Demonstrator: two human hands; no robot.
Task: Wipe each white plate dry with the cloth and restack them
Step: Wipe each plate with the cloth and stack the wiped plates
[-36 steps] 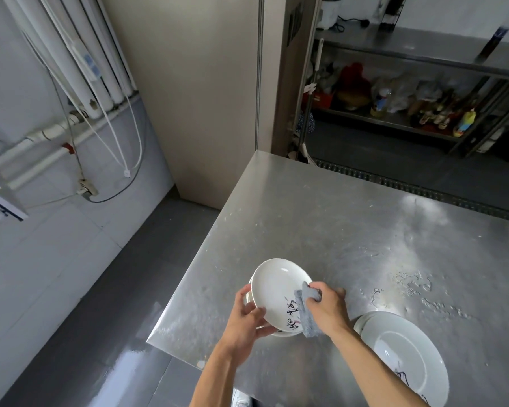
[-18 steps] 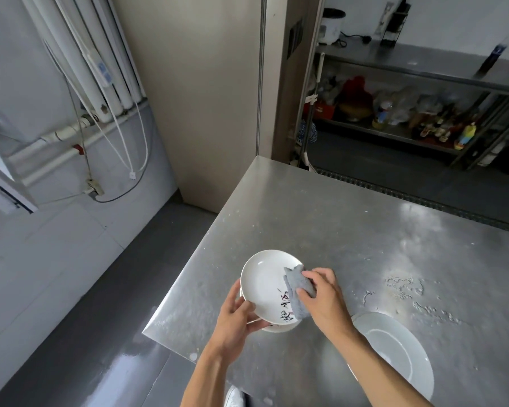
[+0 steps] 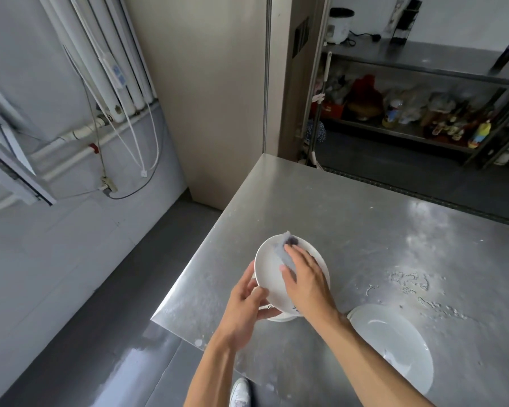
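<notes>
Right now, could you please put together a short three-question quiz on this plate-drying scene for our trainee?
1. True or false: the right hand presses the cloth flat against the held plate.
2. Which hand grips the held plate by its rim? A) the left hand B) the right hand C) neither
3. Fill in the blank: a second plate lies on the steel table, on the person's ____ side.

Key: 1 true; 2 A; 3 right.
</notes>
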